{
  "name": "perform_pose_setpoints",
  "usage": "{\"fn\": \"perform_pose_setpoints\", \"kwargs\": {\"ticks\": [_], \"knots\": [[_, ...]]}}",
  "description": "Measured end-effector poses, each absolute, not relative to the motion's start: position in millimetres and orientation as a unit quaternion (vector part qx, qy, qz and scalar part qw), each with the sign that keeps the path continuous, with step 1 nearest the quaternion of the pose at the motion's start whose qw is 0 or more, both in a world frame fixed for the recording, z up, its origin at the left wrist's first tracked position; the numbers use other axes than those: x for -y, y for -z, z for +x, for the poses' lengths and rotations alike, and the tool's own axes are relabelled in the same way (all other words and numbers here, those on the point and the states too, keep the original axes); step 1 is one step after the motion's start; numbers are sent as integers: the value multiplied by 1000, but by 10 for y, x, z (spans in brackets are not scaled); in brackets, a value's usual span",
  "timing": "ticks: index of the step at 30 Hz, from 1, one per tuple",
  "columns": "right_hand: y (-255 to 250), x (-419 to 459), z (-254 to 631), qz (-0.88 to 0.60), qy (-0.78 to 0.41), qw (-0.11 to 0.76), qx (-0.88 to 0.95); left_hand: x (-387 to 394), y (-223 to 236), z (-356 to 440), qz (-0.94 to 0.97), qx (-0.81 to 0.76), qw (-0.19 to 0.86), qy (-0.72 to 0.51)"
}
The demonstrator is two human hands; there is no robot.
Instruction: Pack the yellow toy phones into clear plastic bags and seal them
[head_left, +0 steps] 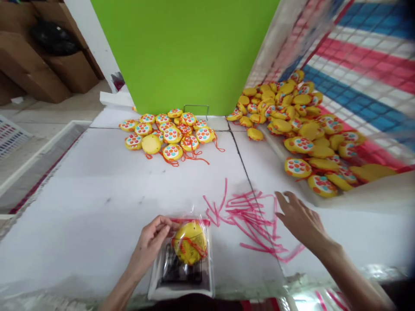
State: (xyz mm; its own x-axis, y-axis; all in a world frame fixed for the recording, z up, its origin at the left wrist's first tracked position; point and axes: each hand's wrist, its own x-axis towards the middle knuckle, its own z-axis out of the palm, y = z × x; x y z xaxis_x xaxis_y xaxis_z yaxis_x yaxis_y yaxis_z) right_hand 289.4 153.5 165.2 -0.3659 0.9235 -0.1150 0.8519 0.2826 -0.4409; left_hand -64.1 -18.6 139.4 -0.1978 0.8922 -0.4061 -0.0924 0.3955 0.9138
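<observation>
My left hand (153, 239) pinches the top edge of a clear plastic bag (181, 263) that lies on the white table near me. Inside the bag sits a yellow round toy (189, 242) with an orange cord. My right hand (300, 218) hovers open, fingers spread, over the right end of a scatter of pink strips (249, 216) on the table. It holds nothing.
A pile of yellow toys with coloured dots (168, 134) lies at the back centre. A bigger heap (304, 129) spills from a striped woven bag (363, 56) on the right. A green board (184, 52) stands behind. Cardboard boxes (39, 60) are at the far left.
</observation>
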Motion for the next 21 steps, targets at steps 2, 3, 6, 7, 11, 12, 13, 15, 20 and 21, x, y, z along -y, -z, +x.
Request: {"fn": "perform_pose_setpoints", "kwargs": {"ticks": [2, 3, 6, 7, 11, 12, 13, 15, 20, 21], "knots": [[-1709, -1411, 2556, -517, -247, 92, 814, 200, -1396, -634, 311, -625, 548, -460], [-1730, -1337, 2359, -476, -298, 81, 823, 207, -1396, -631, 308, -623, 548, -466], [-1684, -1155, 1801, -422, -385, 105, 814, 225, -1400, -623, 299, -617, 550, -476], [-1623, -1120, 1656, -417, -416, 114, 800, 229, -1403, -619, 300, -615, 552, -478], [-1284, -1092, 1342, -403, -531, 125, 735, 257, -1411, -616, 309, -615, 548, -475], [-1216, -1097, 1318, -392, -556, 130, 721, 272, -1408, -622, 309, -620, 545, -472], [-1166, -1101, 1310, -379, -579, 137, 709, 289, -1400, -631, 307, -630, 539, -467], [-1125, -1098, 1327, -358, -609, 154, 691, 332, -1373, -662, 300, -654, 527, -452], [-1159, -1017, 1403, -354, -619, 195, 674, 386, -1265, -754, 257, -657, 543, -455], [-1156, -998, 1406, -359, -618, 195, 672, 381, -1248, -765, 247, -649, 548, -466]]}}
